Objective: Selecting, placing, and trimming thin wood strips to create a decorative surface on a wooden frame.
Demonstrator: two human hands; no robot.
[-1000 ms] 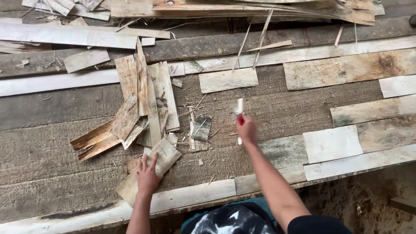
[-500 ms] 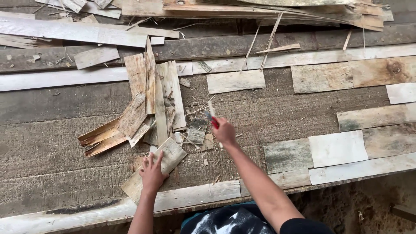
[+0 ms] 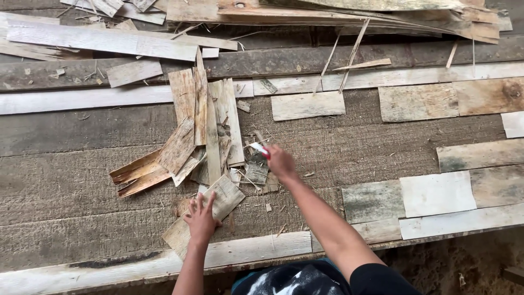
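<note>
1. Planks make up the table (image 3: 65, 180), rough grey boards running left to right; its near edge is a pale board (image 3: 245, 252) just beyond the person's torso, with bare ground below at the near right.
2. Left hand (image 3: 201, 219) lies flat, fingers spread, pressing on a thin veneer strip (image 3: 215, 205) that slants from the near edge up toward the pile. The grip is open, palm down, closed round nothing.
3. Right hand (image 3: 280, 161) reaches farther in, its grip closed round a small white tool with a red end (image 3: 258, 149); whether this is a blade or a marker cannot be told. Its tip points left, just beside the scraps.
4. Between and beyond the hands sits the veneer pile (image 3: 204, 128): upright strips side by side, a tilted brown piece across them, two curled orange-brown slivers (image 3: 136, 177) fanning out to the left, small grey scraps at its right foot.
5. Open board lies left of the pile and right of the right forearm, up to the pale patches (image 3: 436, 194) at the near right.
6. Farther off, a loose rectangle (image 3: 307, 105) lies apart from the pile, and long boards and splinters (image 3: 327, 13) crowd the far edge.
</note>
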